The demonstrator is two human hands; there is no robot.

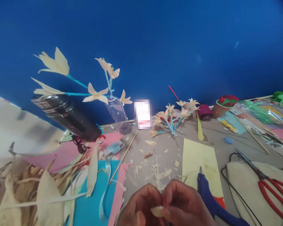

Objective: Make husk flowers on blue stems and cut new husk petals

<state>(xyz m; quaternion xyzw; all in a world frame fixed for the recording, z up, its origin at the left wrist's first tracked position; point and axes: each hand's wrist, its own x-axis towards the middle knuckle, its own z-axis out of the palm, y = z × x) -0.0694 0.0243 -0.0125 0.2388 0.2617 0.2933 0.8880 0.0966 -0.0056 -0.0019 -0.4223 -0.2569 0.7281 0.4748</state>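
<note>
Both hands are side by side at the bottom centre, their curled fingers touching or nearly so. My right hand (185,202) pinches a small pale petal-shaped piece (157,211) between thumb and finger. The fingers of my left hand (142,204) are bent inward at the left of that piece; whether they grip anything is hidden. Beyond the hands, pale scraps (163,174) lie on the grey table (141,157). A blue glue gun (208,194) rests to the right of my right hand, partly over a yellow sheet (191,155).
A clear bottle (118,113) holds husk flowers beside a dark flask (70,117). More flowers (171,117) lie at the back centre. Red-handled scissors (264,180) rest at right on a pale pad (238,175). Dried husks (49,194) and blue paper (87,207) lie at left.
</note>
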